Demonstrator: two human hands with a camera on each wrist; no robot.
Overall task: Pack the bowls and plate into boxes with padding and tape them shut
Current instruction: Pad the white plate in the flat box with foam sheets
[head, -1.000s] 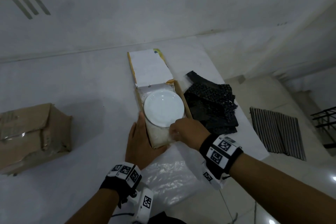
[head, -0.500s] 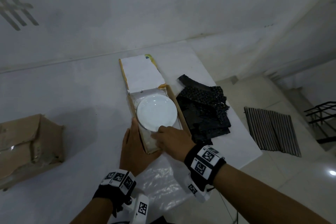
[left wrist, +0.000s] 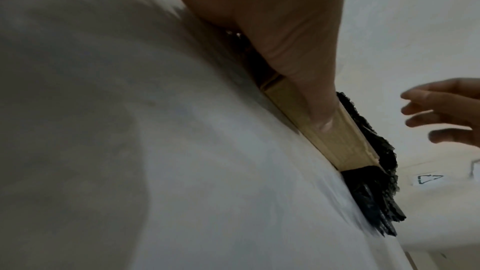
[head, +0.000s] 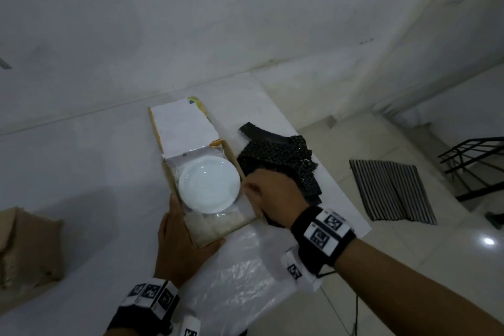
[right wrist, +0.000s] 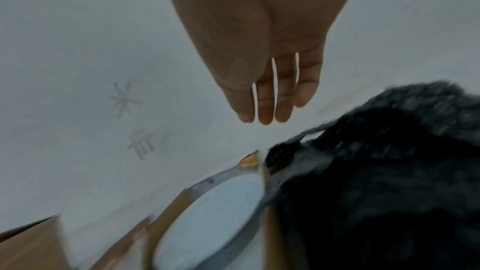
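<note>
Head view shows a white plate (head: 209, 185) lying flat in a shallow open cardboard box (head: 234, 154) near the right edge of the desk (head: 81, 166), on a clear padding layer (head: 218, 224) that shows at the near end of the box. The lid (head: 182, 128) lies folded back toward the far edge. The left hand (head: 178, 243) rests flat against the near left corner of the box, fingers straight along the side wall; the left wrist view confirms one finger pressed along the cardboard. The right hand (head: 275, 194) hovers above the right wall of the box, over the near edge of the black bubble wrap (head: 283, 161). Its fingers are spread and relaxed, holding nothing.

The step in hand looks like fetching padding to cover the plate. To do it well, keep the left hand bracing the box so it does not slide, pinch only the top sheet of black wrap, lift it clear of the box wall, and lay it flat so the rim is covered on all sides before the lid comes over.

Count: one plate, one open box, one brown cardboard box (head: 30, 245) at the left edge, seemingly closed, one pile of black wrap, one clear plastic sheet (head: 240, 281) at the near edge. No bowls and no tape are in view.
</note>
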